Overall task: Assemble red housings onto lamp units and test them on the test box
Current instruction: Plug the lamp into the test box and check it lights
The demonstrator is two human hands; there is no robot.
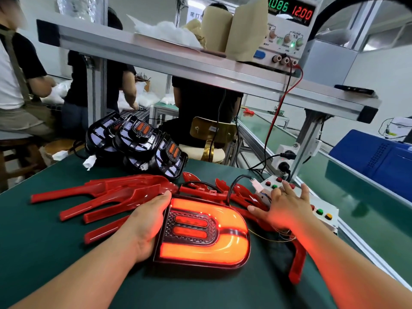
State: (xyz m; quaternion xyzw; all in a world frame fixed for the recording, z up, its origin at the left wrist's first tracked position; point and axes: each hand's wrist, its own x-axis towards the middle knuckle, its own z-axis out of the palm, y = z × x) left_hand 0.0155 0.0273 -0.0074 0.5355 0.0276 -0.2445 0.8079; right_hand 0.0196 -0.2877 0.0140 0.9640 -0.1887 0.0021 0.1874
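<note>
- The lit lamp unit (205, 233) lies at lower centre of the frame on the green mat (44, 230), glowing orange-red, its red housing already fitted around the rim.
- The left hand (147, 226) grips the lamp's left edge, thumb along its upper corner; the fingers are hidden underneath.
- The right hand (287, 206) is spread flat, fingers apart, fingertips resting on the white test box (330, 206) at centre right.
- A black cable (234, 184) runs from the lamp to a white connector at the box.
- Loose red housings (111, 197) lie left of the lamp, touching one another.
- Unlit lamp units (138, 143) are stacked above them.
- A power supply (289, 25) at upper right reads 12.00.
</note>
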